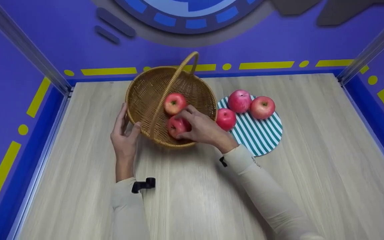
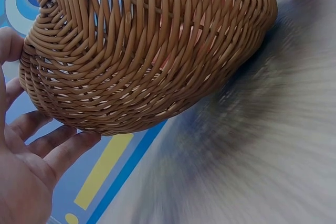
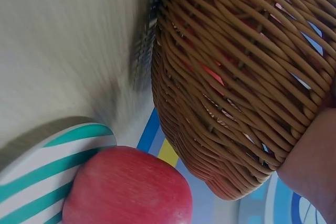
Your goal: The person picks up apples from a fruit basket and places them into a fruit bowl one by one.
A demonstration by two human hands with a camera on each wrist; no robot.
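Note:
A brown wicker basket (image 1: 142,90) with an arched handle (image 1: 170,85) stands on the table. My left hand (image 1: 125,138) touches its near left side, thumb by the rim and fingers spread along the outer wall; in the left wrist view, the fingers (image 2: 68,150) look fairly straight against the weave. My right hand (image 1: 205,128) reaches over the right rim and grips a red apple (image 1: 175,127) low inside the basket. Another apple (image 1: 174,102) lies just behind that one. In the right wrist view, the basket wall hides most of this hand.
Right of the basket lies a round mat (image 1: 258,140) with green and white stripes. Three pieces of red fruit are on it: one (image 1: 226,119) close to the basket, another (image 1: 239,101) at the back, and an apple (image 1: 262,107) at right. A blue wall (image 1: 88,56) rises behind.

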